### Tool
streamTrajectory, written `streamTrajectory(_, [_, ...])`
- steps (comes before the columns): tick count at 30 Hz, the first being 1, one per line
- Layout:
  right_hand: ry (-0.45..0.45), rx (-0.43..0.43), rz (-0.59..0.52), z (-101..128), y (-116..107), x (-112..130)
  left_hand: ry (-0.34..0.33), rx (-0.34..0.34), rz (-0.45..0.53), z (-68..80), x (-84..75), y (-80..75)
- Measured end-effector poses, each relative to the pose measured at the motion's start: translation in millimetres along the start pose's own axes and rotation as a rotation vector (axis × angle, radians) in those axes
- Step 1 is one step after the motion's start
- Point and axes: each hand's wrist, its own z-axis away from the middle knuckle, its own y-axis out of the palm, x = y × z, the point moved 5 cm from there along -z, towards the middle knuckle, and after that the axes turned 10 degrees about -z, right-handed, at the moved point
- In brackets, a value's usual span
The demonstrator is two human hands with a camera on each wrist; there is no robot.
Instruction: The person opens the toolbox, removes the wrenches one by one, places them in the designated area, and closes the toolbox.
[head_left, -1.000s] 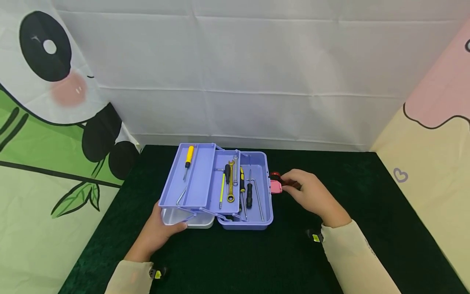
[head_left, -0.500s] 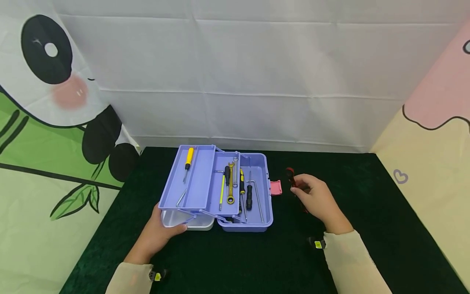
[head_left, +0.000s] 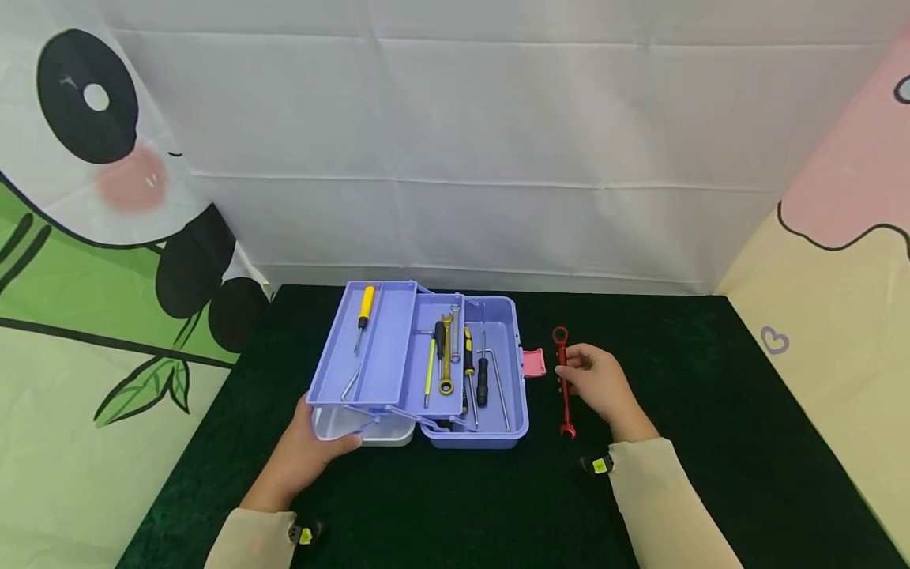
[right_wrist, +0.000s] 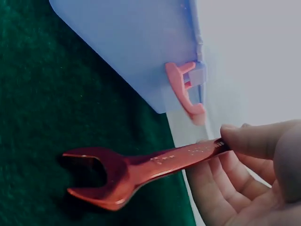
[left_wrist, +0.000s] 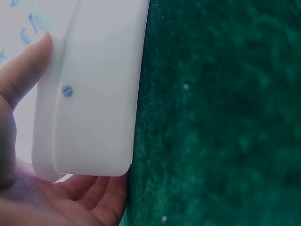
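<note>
Right of centre, we see a right hand pinching a glossy red metal wrench, ring-ended above, forked below; lower left, a left hand grips a whitish, round-cornered plastic lid.

Wears a long, cream fabric left sleeve and a matching right sleeve, straight-edged at the wrist. Leaves bare the left hand and the right hand. Carries a small black left wrist unit with a yellow-green left label; likewise a black right wrist unit with a yellow-green right label. Appears to bear dark label marks, too small to confirm.
</note>
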Motion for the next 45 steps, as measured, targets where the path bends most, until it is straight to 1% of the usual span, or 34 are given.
streamTrajectory(2, [0.039, -0.003, -0.028, -3, 2, -4, -0.006, 0.0, -0.006, 0.0, -0.1, -0.1])
streamTrajectory(6, [0.12, -0.003, -0.039, -7, 4, -11, -0.011, 0.003, -0.012, -0.1, 0.0, 0.2])
streamTrajectory(11, [0.214, 0.007, -0.044, -11, 5, -14, 0.024, -0.011, 0.002, -0.6, -0.9, -0.4])
streamTrajectory(13, [0.232, 0.008, -0.031, -13, 6, -13, 0.037, -0.015, 0.004, -0.7, -1.4, -0.7])
streamTrajectory(18, [0.275, 0.012, 0.031, -20, 7, -14, 0.037, -0.001, 0.007, -1.5, -1.8, 0.0])
streamTrajectory(22, [0.314, 0.033, 0.071, -26, 10, -14, 0.012, 0.004, -0.007, -2.6, 1.0, 0.1])
streamTrajectory(26, [0.313, 0.035, 0.077, -31, 12, -12, -0.019, 0.003, -0.034, -4.6, 4.9, 0.6])
streamTrajectory(30, [0.302, 0.03, 0.048, -36, 14, -13, -0.021, 0.006, -0.033, -6.5, 6.5, 2.2])
streamTrajectory(37, [0.299, 0.059, 0.003, -41, 19, -15, -0.023, 0.01, -0.039, -5.4, 4.8, 1.2])
streamTrajectory(40, [0.303, 0.072, 0.02, -43, 22, -16, -0.027, 0.012, -0.036, -5.0, 4.7, 1.0])
streamTrajectory(45, [0.313, 0.07, 0.08, -43, 24, -17, -0.016, 0.008, -0.022, -5.4, 5.7, 1.1])
